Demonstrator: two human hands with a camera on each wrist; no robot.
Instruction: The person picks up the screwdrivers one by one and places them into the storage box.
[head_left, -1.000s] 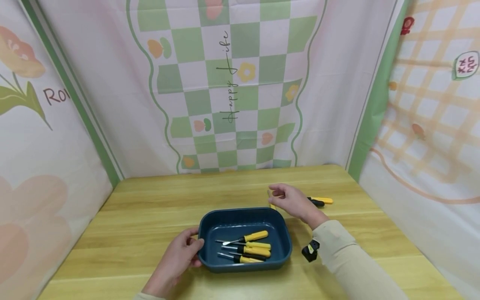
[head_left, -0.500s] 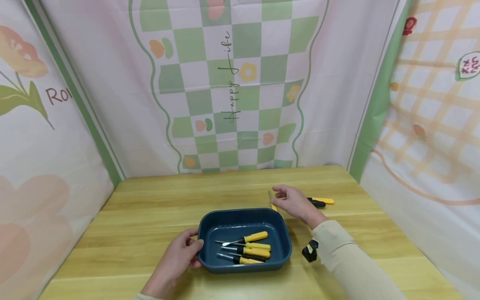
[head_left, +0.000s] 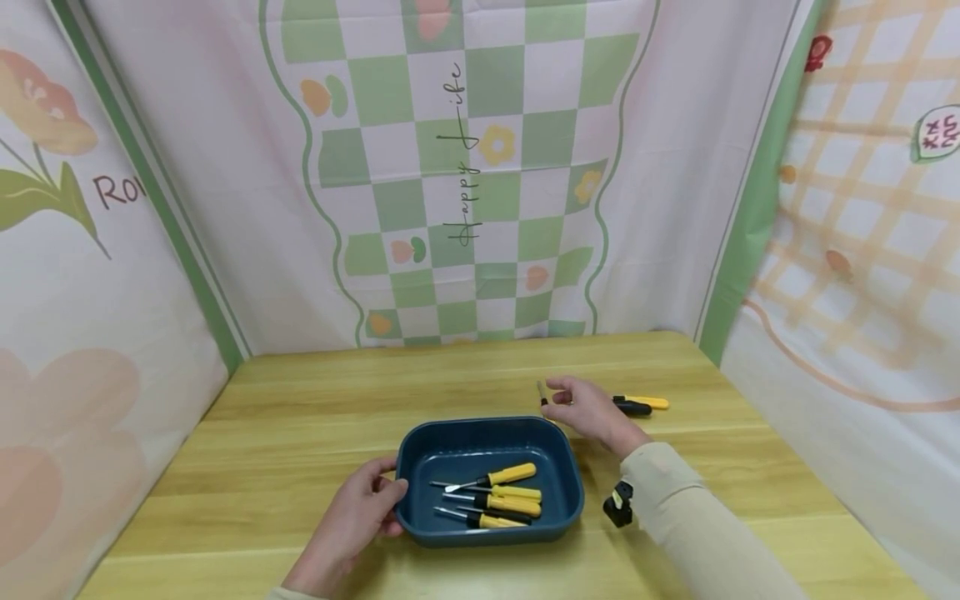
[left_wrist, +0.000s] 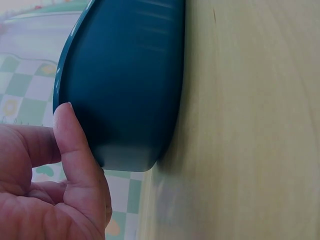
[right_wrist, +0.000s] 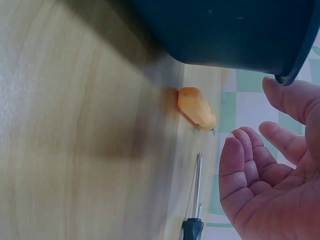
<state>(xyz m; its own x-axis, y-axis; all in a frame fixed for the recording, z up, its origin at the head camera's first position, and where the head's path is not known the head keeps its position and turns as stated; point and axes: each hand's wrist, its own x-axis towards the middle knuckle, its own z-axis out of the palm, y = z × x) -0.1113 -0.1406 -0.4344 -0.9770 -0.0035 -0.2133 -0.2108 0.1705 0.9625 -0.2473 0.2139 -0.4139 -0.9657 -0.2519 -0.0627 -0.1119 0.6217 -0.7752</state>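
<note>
wood table (head_left: 337,383), checkered curtain (head_left: 472,208) behind. left hand (head_left: 358,508): thumb and fingers clamped on tray (head_left: 450,460), 5 screwdrivers (head_left: 519,506) inside. right hand (head_left: 588,410) slightly lower than moment ago, fingers apart, nothing gripped; loose screwdriver (head_left: 543,402) just beyond tray, seemingly within reach, not yet lifted.
</note>
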